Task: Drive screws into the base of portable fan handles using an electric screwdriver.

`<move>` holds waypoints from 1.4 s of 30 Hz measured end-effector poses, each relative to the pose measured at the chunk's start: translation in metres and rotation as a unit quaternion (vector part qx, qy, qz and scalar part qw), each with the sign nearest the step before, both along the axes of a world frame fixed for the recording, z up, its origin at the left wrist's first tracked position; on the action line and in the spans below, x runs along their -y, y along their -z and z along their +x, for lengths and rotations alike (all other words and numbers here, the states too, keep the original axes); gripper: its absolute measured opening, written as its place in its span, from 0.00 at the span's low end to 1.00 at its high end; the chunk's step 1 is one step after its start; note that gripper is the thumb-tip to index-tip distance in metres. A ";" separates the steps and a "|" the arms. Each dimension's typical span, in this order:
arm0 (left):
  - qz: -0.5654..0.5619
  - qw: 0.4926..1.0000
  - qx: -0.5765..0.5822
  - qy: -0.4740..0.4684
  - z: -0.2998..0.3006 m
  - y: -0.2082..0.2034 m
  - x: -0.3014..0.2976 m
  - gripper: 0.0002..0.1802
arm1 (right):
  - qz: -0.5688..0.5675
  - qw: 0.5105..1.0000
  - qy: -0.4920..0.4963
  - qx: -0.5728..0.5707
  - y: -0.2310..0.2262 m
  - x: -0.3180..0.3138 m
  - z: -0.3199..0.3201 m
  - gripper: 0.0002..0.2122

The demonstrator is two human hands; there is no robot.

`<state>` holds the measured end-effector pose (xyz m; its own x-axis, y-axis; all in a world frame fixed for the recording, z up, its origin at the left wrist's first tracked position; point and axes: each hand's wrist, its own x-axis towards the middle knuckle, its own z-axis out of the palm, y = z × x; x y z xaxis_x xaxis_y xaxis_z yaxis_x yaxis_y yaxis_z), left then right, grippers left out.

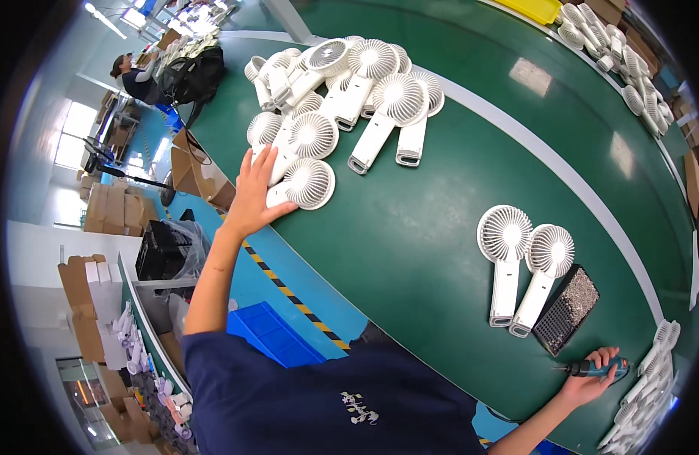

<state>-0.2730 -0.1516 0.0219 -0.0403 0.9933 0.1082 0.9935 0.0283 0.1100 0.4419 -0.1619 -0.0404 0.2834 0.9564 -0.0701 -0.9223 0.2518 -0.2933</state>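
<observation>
My right hand [587,385] wraps a teal power screwdriver [582,368]; my left hand [251,200] spreads wide, unclosed, at the handle of a white fan [310,184] on the near edge of the pile [373,59]; it's best held by that smooth, straight handle, sparing the thin-ribbed round head. The green tabletop [410,265] looks glossy.

white handheld fan [308,184] lies face up on the table [395,265]; teal-and-black screwdriver [583,368], held, points left.
</observation>
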 end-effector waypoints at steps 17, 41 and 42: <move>0.004 0.993 0.010 -0.117 0.105 0.021 -0.024 0.58 | 0.000 1.000 -0.016 0.005 -0.006 0.004 -0.007 0.14; -0.123 0.945 0.165 0.255 0.310 -0.009 0.001 0.55 | -0.057 0.904 0.173 0.387 -0.124 0.017 -0.071 0.23; -0.124 0.939 0.177 0.269 0.310 -0.020 -0.002 0.55 | -0.003 0.882 0.235 0.407 -0.132 0.024 -0.062 0.25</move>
